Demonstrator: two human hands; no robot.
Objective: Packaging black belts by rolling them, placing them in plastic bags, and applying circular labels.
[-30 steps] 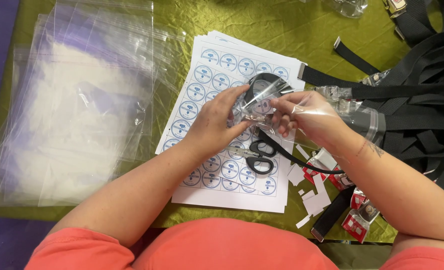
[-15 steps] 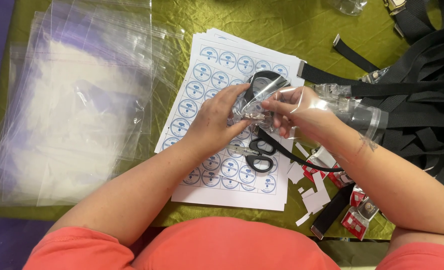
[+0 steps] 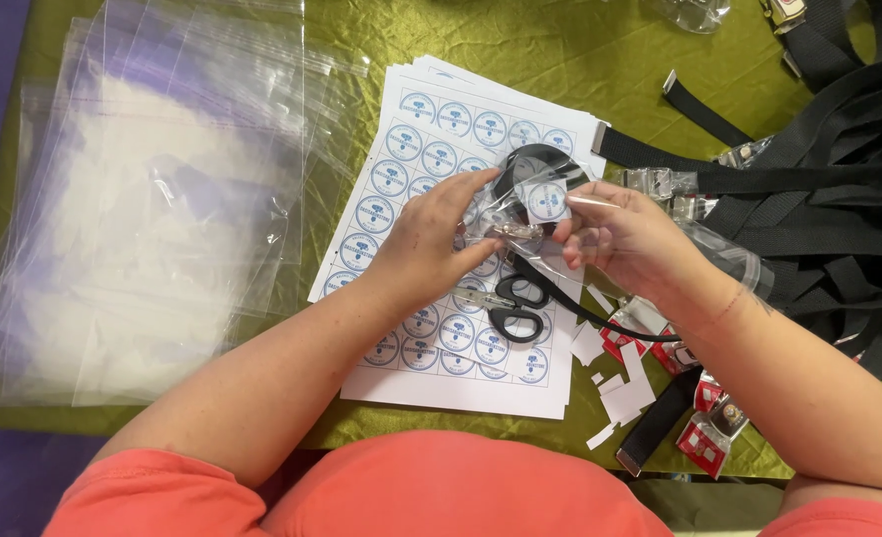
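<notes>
Both hands hold a small clear plastic bag above the sticker sheets. Inside it I see a coiled black strap and a round blue-and-white sticker. My left hand grips the bag's left edge, fingers curled over it. My right hand pinches the bag's right side near the sticker. Black-handled scissors lie on the sheets just below the hands. The white sheets of round blue stickers rest on the green cloth.
A stack of clear plastic bags covers the left side. A pile of black straps with metal clips lies at the right. Paper scraps and small red-and-white items sit at the lower right, on the green cloth.
The hands have shifted slightly on the bag; the round sticker now shows flat against the bag's front. The scissors and sheets have not moved.
</notes>
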